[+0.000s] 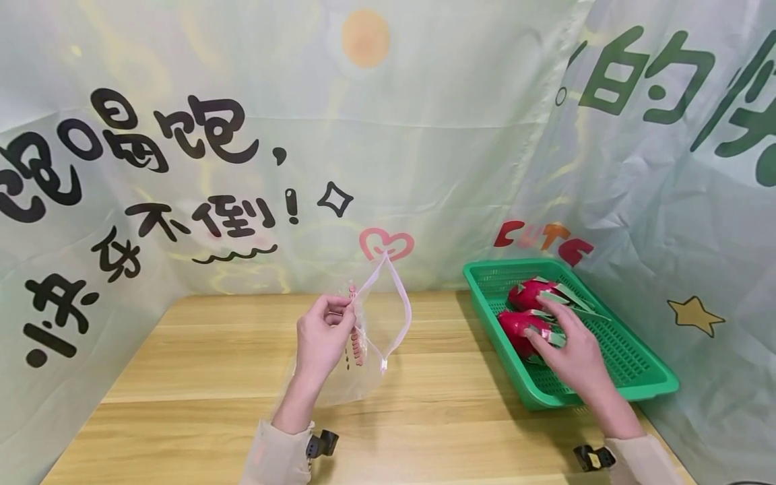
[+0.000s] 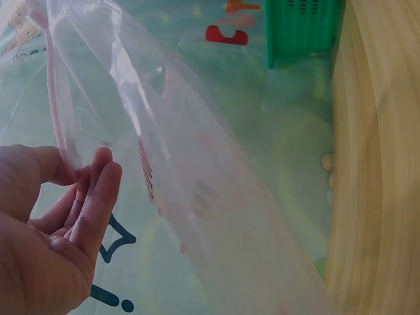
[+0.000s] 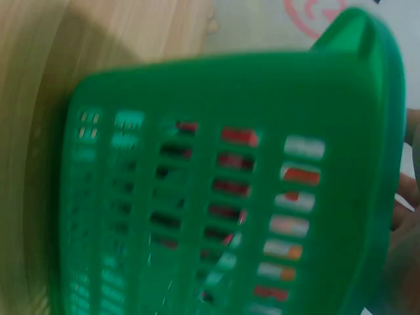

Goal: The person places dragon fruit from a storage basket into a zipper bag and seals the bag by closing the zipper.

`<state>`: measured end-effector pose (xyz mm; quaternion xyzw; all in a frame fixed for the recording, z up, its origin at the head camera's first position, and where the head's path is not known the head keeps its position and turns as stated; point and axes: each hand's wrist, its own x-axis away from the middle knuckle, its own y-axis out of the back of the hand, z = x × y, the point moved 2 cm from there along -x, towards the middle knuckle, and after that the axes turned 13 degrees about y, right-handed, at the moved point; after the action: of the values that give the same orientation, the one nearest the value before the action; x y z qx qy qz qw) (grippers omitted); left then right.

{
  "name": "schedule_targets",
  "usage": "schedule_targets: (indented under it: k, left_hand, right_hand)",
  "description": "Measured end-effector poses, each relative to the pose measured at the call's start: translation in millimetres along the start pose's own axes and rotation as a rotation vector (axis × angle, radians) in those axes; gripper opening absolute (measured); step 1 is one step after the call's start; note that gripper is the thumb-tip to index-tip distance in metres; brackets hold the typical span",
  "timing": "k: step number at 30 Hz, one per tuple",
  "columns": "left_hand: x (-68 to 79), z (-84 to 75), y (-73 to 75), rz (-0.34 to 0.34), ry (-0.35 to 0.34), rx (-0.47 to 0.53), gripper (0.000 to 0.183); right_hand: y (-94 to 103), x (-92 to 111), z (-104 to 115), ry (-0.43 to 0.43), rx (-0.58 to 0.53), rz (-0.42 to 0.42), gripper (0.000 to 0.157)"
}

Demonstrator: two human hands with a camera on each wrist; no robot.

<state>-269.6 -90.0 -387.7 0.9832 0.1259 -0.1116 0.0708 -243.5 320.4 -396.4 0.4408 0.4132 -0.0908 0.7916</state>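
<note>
My left hand (image 1: 325,335) pinches the edge of a clear zip bag (image 1: 372,374) between thumb and fingers. The bag's pale pink zip strip (image 1: 405,303) spreads into a loop, so its mouth gapes, and the bag body hangs down over the table. In the left wrist view, the hand (image 2: 72,216) holds the strip at the fingertips. My right hand (image 1: 576,353) reaches into a green basket (image 1: 655,384), thumb and fingers spread over the nearer red dragon fruit (image 1: 515,327). Another dragon fruit (image 1: 527,294) lies just behind it. The basket wall (image 3: 197,92) hides most of the right wrist view.
The basket stands at the right of a wooden table (image 1: 212,377), near the hanging printed cloth (image 1: 424,168) that encloses the back and sides. A black wrist camera (image 1: 322,443) sits on the left wrist, another wrist camera (image 1: 593,458) on the right.
</note>
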Motion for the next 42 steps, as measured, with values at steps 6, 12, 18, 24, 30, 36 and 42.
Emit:
schedule_targets:
  k: [6,12,18,24,30,36,42]
  left_hand:
    - [0.1,0.3,0.1,0.003,-0.002,0.000,0.011]
    - [0.0,1.2,-0.1,-0.001,0.002,-0.003,0.011]
    - [0.0,1.5,0.3,-0.005,0.002,-0.004,0.012]
    - [-0.2,1.0,0.5,-0.010,0.000,-0.009,0.012]
    - [-0.5,1.8,-0.4,-0.004,-0.008,-0.001,0.012]
    - [-0.1,2.0,-0.7,-0.001,-0.013,0.002,0.011]
    - [-0.8,2.0,-0.4,-0.002,-0.017,-0.001,0.011]
  right_hand:
    - [5.3,1,-17,0.003,-0.047,0.177,0.082]
    - [8.4,0,-31,-0.033,-0.085,0.330,0.097]
    - [6.6,0,-42,-0.016,-0.110,0.399,0.103]
    - [2.3,-2,-54,-0.053,-0.147,0.453,0.102]
    - [-2.1,-3,-65,-0.060,-0.150,0.486,0.100]
    - [-6.9,-1,-77,-0.046,-0.164,0.506,0.100]
    - [-13.0,-1,-85,-0.021,-0.187,0.525,0.098]
